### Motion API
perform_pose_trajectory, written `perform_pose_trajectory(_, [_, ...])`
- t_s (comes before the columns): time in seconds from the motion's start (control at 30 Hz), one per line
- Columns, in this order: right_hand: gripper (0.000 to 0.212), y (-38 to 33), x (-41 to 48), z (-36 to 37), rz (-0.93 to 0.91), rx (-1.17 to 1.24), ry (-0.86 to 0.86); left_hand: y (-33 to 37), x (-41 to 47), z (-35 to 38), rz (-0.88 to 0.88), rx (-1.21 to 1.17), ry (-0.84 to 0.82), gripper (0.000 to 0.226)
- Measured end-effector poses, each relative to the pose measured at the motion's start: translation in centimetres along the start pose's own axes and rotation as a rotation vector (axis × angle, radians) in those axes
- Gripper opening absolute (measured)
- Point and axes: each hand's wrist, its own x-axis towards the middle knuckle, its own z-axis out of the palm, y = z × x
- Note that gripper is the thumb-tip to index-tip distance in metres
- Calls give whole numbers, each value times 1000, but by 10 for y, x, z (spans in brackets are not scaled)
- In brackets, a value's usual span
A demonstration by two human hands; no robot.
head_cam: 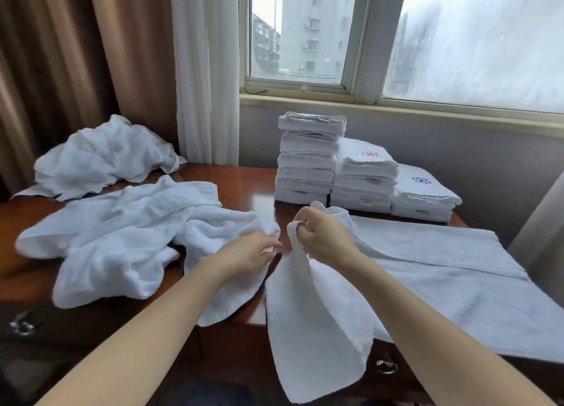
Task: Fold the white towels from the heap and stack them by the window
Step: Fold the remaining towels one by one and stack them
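Observation:
My right hand (323, 237) pinches a corner of a white towel (317, 323) and lifts it, so the cloth hangs over the table's front edge. My left hand (250, 254) reaches toward the same towel's edge, its fingertips at the cloth; whether it grips is unclear. A crumpled heap of white towels (100, 158) lies at the far left. More loose towels (122, 237) are spread in front of it. Three stacks of folded white towels (308, 158) stand under the window.
The wooden table (244, 185) has drawer knobs (387, 366) on its front. A large flat white towel (451, 271) covers the right side. Brown and white curtains (201, 69) hang at the back left. The window sill (396, 109) runs behind the stacks.

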Motion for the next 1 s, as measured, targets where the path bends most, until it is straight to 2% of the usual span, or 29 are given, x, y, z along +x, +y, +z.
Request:
perform_pose_trajectory(0.07, [19, -12, 10, 0, 6, 101, 23, -3, 0, -6, 16, 25, -28, 39])
perform_pose_trajectory(0.17, [14, -32, 24, 5, 58, 405, 5, -7, -3, -15, -1, 52, -46, 24])
perform_pose_trajectory(0.23, [14, -45, 33, 6, 90, 594, 15, -15, -4, -21, -30, 80, -35, 28])
perform_pose_trajectory(0.3, [14, -56, 44, 7, 119, 791, 41, -25, -8, -29, -76, 117, -39, 24])
perform_pose_trajectory(0.4, [16, -72, 61, 8, 222, 1103, 97, -42, -18, -47, -196, 292, -66, 2])
perform_pose_trajectory(0.47, [17, -81, 71, 9, 234, 1220, 119, -51, -24, -58, -275, 336, -30, 3])
perform_pose_trajectory(0.5, [17, -85, 75, 10, 217, 1235, 120, -53, -25, -63, -299, 258, 52, 15])
perform_pose_trajectory(0.53, [17, -88, 79, 10, 195, 1231, 118, -53, -26, -70, -330, 44, 168, 29])
perform_pose_trajectory(0.6, [17, -94, 85, 11, 179, 1219, 125, -47, -27, -84, -326, -582, 348, 49])
perform_pose_trajectory(0.63, [20, -98, 88, 10, 185, 1224, 134, -41, -27, -92, -299, -829, 362, 56])
perform_pose_trajectory(0.67, [22, -101, 92, 10, 188, 1235, 139, -37, -27, -98, -250, -948, 337, 59])
perform_pose_trajectory(0.73, [26, -107, 97, 8, 181, 1254, 131, -28, -26, -107, -129, -939, 303, 45])
perform_pose_trajectory(0.83, [27, -112, 104, 3, 160, 1224, 131, -28, -13, -117, -127, -778, 448, 16])
perform_pose_trajectory(0.93, [9, -112, 107, -1, 131, 1125, 234, -35, 1, -133, -204, -650, 607, 14])
perform_pose_trajectory(1.0, [4, -110, 109, -3, 116, 1023, 334, -42, 9, -144, -236, -608, 680, 13])
